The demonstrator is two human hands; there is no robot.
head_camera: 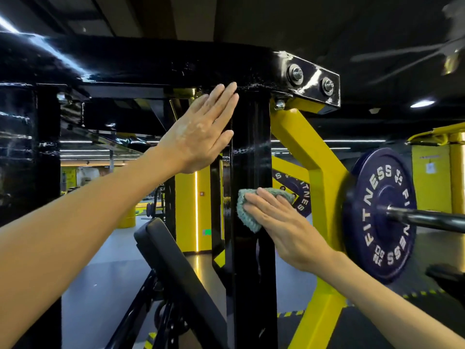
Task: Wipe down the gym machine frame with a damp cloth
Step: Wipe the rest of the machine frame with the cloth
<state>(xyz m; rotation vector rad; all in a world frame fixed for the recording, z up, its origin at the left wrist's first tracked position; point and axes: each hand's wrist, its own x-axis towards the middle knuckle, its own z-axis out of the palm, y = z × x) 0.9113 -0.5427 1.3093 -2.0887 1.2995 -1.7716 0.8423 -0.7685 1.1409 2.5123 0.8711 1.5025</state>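
Pressing nubby teal cloth (247,215) to glossy black post (251,137): right hand (284,227) flat-fingered, left hand (198,137) likewise, grip apart.

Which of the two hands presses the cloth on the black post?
The right hand, lower down, presses the teal cloth flat on the black post; the left hand, higher up, lies bare against it.

Glossy black upright post (251,147) and crossbeam (151,61); yellow diagonal brace (309,152); teal-green cloth (245,212); navy weight plate (380,215) with white "FITNESS" lettering; black-and-yellow striped floor edging (292,314).
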